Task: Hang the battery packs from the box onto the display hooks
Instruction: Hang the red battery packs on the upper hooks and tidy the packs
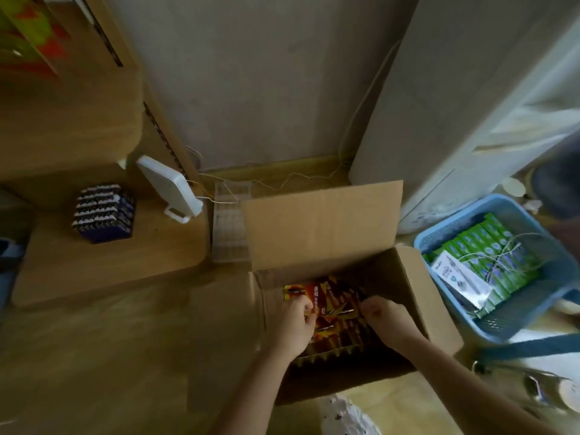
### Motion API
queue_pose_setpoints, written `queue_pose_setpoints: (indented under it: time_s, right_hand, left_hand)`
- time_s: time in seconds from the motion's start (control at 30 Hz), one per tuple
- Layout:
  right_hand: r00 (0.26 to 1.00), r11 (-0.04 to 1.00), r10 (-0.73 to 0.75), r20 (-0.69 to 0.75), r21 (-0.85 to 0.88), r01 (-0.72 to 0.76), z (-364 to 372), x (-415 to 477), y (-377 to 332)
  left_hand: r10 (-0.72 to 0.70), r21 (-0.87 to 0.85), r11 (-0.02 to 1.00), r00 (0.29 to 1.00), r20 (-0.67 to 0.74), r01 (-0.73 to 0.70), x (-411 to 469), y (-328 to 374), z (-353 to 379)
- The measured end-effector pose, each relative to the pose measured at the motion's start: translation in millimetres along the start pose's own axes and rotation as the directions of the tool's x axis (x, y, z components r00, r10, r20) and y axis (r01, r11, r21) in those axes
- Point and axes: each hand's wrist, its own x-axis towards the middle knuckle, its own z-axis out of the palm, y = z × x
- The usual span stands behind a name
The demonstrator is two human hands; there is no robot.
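Observation:
An open cardboard box point(320, 227) stands on the floor in front of me, its far flap raised. Inside lie several red and yellow battery packs point(337, 301), loosely piled. Both my hands reach down into the box. My left hand point(296, 324) has its fingers closed around the edge of a pack at the left of the pile. My right hand point(387, 318) pinches packs at the right of the pile. No display hooks show clearly; a slotted rail point(161, 135) runs up the wooden shelving at the left.
A low wooden shelf point(103, 262) at the left carries a block of dark blue batteries point(103, 211) and a white device point(171, 189). A clear plastic tray point(229, 224) lies behind the box. A blue basket point(514, 315) with green packs stands at the right.

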Motion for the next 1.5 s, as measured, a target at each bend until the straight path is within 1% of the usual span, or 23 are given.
queue_pose_setpoints:
  time_s: [0.07, 0.13, 0.17, 0.27, 0.37, 0.47, 0.53, 0.63, 0.7, 0.73, 0.83, 0.9, 0.93, 1.0, 1.07, 1.13, 1.2, 1.27, 1.33, 1.43, 1.5]
  right_hand:
    - [0.999, 1.0, -0.004, 0.045, 0.002, 0.004, 23, 40, 11]
    - [0.997, 0.999, -0.007, 0.078, -0.048, 0.01, 42, 81, 22]
    - [0.997, 0.997, -0.011, 0.071, -0.073, 0.016, 50, 100, 25]
    - [0.998, 0.988, -0.004, 0.063, -0.151, 0.014, 70, 149, 35]
    - [0.997, 0.978, 0.012, 0.071, -0.207, 0.003, 86, 178, 43]
    - [0.998, 0.984, -0.004, 0.063, -0.176, 0.015, 91, 188, 47]
    - [0.999, 0.99, 0.011, 0.045, -0.138, -0.004, 93, 186, 48]
    - [0.997, 0.996, 0.037, 0.067, -0.088, -0.031, 97, 181, 48]
    - [0.995, 0.996, 0.036, 0.091, -0.083, -0.028, 93, 179, 47]
    - [0.995, 0.997, 0.033, 0.097, -0.074, -0.026, 89, 178, 45]
    - [0.999, 0.997, -0.02, 0.048, -0.071, 0.023, 72, 165, 39]
    - [0.998, 0.993, -0.067, 0.007, -0.093, 0.067, 55, 140, 33]
    - [0.996, 0.989, -0.092, -0.015, -0.119, 0.09, 45, 125, 29]
    - [0.989, 0.982, -0.136, -0.061, -0.14, 0.126, 23, 90, 21]
    - [0.981, 0.98, -0.17, -0.094, -0.116, 0.159, -5, 54, 9]
    - [0.975, 0.982, -0.185, -0.125, -0.07, 0.178, -34, 14, -11]
    - [0.969, 0.978, -0.197, -0.151, 0.04, 0.205, -60, -29, -36]
    - [0.958, 0.96, -0.232, -0.168, 0.115, 0.253, -81, -72, -67]
    - [0.942, 0.925, -0.274, -0.192, 0.216, 0.313, -98, -110, -100]
    - [0.908, 0.853, -0.356, -0.221, 0.319, 0.412, -127, -167, -161]
    - [0.878, 0.798, -0.414, -0.239, 0.37, 0.476, -144, -202, -204]
  left_hand:
    - [0.003, 0.055, 0.998, 1.0, 0.004, -0.003, 32, -20, 21]
    - [-0.005, 0.141, 0.99, 1.0, 0.011, 0.003, 65, -44, 40]
    - [-0.015, 0.178, 0.984, 0.999, 0.028, 0.01, 82, -55, 50]
    - [-0.075, 0.264, 0.964, 0.988, 0.136, 0.036, 125, -74, 76]
    - [-0.102, 0.398, 0.917, 0.975, 0.196, 0.016, 152, -80, 92]
    - [-0.135, 0.5, 0.866, 0.961, 0.24, -0.003, 162, -89, 97]
    - [-0.13, 0.588, 0.808, 0.963, 0.234, -0.033, 158, -92, 98]
    - [-0.1, 0.669, 0.742, 0.982, 0.163, -0.035, 151, -90, 95]
    - [-0.085, 0.691, 0.723, 0.989, 0.125, -0.025, 152, -88, 92]
    - [-0.094, 0.68, 0.733, 0.988, 0.122, -0.014, 152, -87, 90]
    - [-0.147, 0.629, 0.777, 0.967, 0.209, -0.017, 140, -79, 74]
    - [-0.129, 0.591, 0.806, 0.964, 0.234, -0.036, 126, -70, 56]
    - [-0.109, 0.554, 0.832, 0.969, 0.22, -0.032, 115, -65, 45]
    - [-0.069, 0.441, 0.898, 0.989, 0.129, 0.005, 87, -52, 23]
    - [-0.059, 0.265, 0.963, 0.998, 0.037, 0.047, 54, -35, -2]
    - [-0.079, 0.062, 0.995, 0.997, 0.02, 0.078, 18, -13, -31]
    - [-0.103, -0.096, 0.99, 0.995, 0.006, 0.104, -19, 11, -64]
    - [-0.125, -0.221, 0.968, 0.992, -0.024, 0.117, -55, 36, -102]
    - [-0.144, -0.332, 0.936, 0.987, -0.065, 0.115, -88, 58, -138]
    - [-0.19, -0.465, 0.88, 0.97, -0.15, 0.1, -144, 86, -199]
    - [-0.207, -0.515, 0.855, 0.95, -0.234, 0.059, -180, 99, -241]
